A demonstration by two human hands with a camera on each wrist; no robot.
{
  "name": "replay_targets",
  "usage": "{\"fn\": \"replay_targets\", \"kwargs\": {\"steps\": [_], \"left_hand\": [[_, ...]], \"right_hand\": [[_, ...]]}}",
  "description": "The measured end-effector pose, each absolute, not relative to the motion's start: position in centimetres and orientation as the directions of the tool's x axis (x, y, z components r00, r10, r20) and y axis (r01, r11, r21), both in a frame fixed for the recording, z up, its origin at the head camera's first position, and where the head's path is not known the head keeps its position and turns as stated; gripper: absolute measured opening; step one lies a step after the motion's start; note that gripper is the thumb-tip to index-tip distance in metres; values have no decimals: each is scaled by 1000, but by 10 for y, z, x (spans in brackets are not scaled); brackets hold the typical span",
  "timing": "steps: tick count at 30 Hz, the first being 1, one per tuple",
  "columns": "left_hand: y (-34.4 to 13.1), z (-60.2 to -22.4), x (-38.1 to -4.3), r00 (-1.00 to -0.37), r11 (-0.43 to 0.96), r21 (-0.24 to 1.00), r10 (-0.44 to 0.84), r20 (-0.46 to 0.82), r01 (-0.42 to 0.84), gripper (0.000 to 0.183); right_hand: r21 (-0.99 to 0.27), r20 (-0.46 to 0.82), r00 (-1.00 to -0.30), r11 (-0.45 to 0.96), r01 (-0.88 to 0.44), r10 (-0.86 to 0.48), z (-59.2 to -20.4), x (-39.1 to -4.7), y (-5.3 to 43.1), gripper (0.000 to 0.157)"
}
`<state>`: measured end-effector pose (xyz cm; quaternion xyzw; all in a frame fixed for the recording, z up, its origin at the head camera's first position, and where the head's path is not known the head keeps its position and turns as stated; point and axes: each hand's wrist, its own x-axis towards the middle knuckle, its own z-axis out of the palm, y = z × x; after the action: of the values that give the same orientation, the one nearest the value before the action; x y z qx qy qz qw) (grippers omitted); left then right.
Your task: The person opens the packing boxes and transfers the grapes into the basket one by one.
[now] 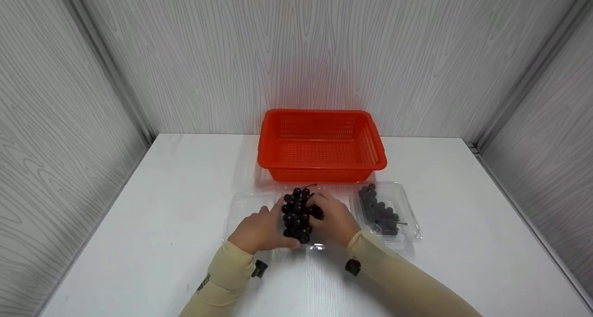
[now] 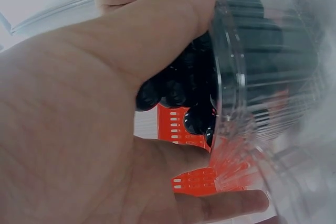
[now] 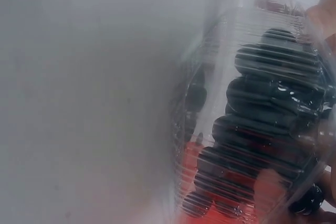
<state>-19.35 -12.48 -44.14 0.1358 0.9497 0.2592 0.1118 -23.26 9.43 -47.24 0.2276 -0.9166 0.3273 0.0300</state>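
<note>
Your right grip (image 1: 337, 218) pinches the grapes (image 1: 296, 218) at their right side; your left grip (image 1: 257, 230) is spread along their left, thumb reaching the rim of the clear box (image 2: 233, 77). Between both grips, the bunch sits partly inside it, near-black, round-berried and glossy, its thin stem beyond your right fingers.

Soft light brightens the table (image 1: 139, 224); red tints the far wall (image 1: 305, 53); glare streaks the plastic box (image 3: 214, 85); the right wrist view is hazy.
</note>
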Motion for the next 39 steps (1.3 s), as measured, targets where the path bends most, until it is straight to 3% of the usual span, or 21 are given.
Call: {"fn": "replay_targets", "kwargs": {"steps": [12,31,39], "left_hand": [[-127,-445,-195,-940,835,505,318,-123,217,113],[-124,-445,-195,-945,848,501,286,-158,173,114],[-121,-445,-197,-939,845,496,310,-146,202,115]], "right_hand": [[-639,152,-880,635,-434,-449,-469,-245,93,25],[-542,125,-829,663,-517,-545,-465,-243,97,26],[-536,125,-852,688,-489,-508,-464,-236,96,23]]}}
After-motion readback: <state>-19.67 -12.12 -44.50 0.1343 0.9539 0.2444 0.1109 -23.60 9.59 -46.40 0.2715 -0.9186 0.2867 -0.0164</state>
